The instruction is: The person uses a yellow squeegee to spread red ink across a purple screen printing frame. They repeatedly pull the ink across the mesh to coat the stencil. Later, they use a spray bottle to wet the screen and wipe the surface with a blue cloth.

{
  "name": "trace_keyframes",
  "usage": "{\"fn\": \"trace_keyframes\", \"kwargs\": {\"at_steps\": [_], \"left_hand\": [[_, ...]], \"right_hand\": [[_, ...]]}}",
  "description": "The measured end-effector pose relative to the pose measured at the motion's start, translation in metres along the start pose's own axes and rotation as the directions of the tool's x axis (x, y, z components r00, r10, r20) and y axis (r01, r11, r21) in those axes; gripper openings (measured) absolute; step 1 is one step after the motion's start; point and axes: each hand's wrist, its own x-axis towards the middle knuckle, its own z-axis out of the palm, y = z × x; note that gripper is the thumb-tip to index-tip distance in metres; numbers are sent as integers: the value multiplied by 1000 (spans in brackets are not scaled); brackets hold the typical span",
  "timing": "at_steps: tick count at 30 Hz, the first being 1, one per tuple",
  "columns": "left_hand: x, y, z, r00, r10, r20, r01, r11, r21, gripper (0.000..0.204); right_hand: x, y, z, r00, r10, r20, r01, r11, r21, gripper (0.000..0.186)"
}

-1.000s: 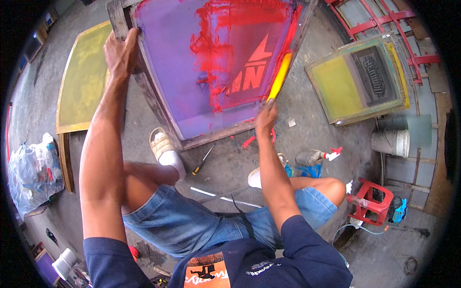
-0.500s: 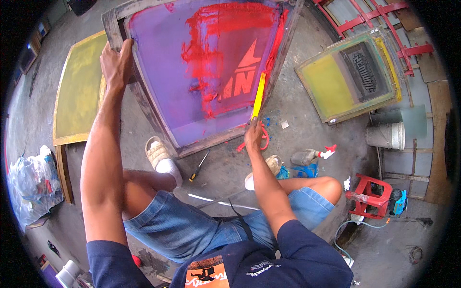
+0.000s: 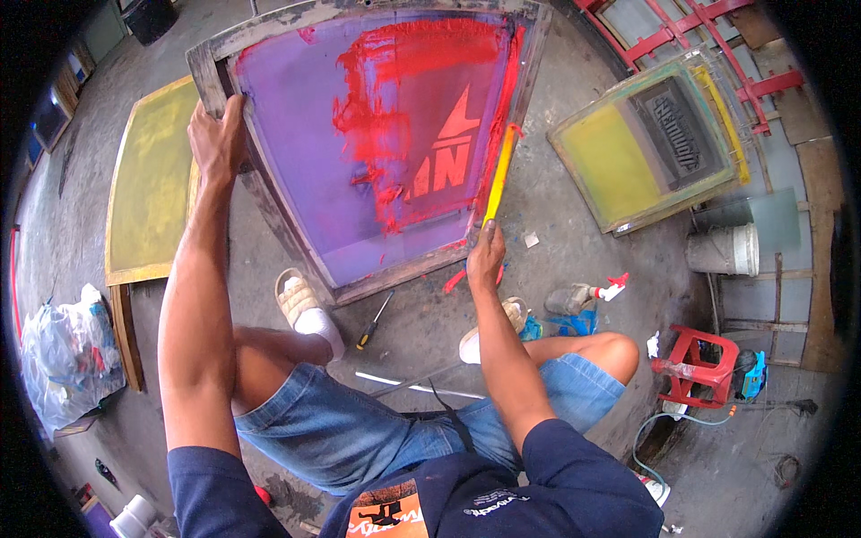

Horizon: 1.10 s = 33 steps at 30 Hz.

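A wooden-framed printing screen (image 3: 404, 272) stands tilted before me, its mesh purple with thick red ink (image 3: 363, 99) smeared across the upper middle and along the right edge. Pale red letter shapes show in the darker right part of the mesh. My left hand (image 3: 217, 143) is wrapped around the left rail of the frame, near its upper corner. In my right hand (image 3: 487, 255) is a long, narrow yellow scraper (image 3: 500, 184), pointing up beside the right rail. Red ink coats its tip, and from this view I cannot tell whether it touches the frame.
A screwdriver (image 3: 374, 321) lies by my left foot. A spray bottle (image 3: 574, 298) sits beyond my right foot. At right are another screen (image 3: 601, 166), a white bucket (image 3: 725, 249) and a red stool (image 3: 695, 368). A yellow screen (image 3: 152, 179) and plastic bag (image 3: 72, 354) are left.
My right hand and the scraper have shifted slightly right, and the inked tip now shows just outside the mesh edge. More of the screen's top rail has come into view. My left hand keeps its grip.
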Motion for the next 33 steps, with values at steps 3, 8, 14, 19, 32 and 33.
{"fn": "trace_keyframes", "kwargs": {"at_steps": [3, 8, 14, 19, 32, 33], "left_hand": [[1, 1, 0, 1000, 18, -8, -18, 1000, 14, 36], [2, 0, 2, 1000, -13, 15, 12, 1000, 8, 37], [1, -2, 1, 1000, 21, -4, -21, 999, 39, 37], [0, 0, 7, 999, -26, 47, 25, 1000, 5, 38], [0, 3, 1, 999, 33, 32, -35, 999, 39, 40], [1, -1, -1, 999, 42, 21, -43, 998, 52, 39]], "right_hand": [[8, 8, 3, 996, 76, 52, -76, 997, -16, 44], [40, 24, 19, 998, -50, -23, 50, 999, 19, 48], [97, -47, 30, 977, -183, -107, 186, 982, 19, 48], [114, -75, 17, 974, -183, -136, 180, 983, -30, 48], [69, -112, -35, 904, -371, 213, 402, 907, -127, 40], [47, -110, -28, 892, -407, 198, 431, 897, -95, 41]]}}
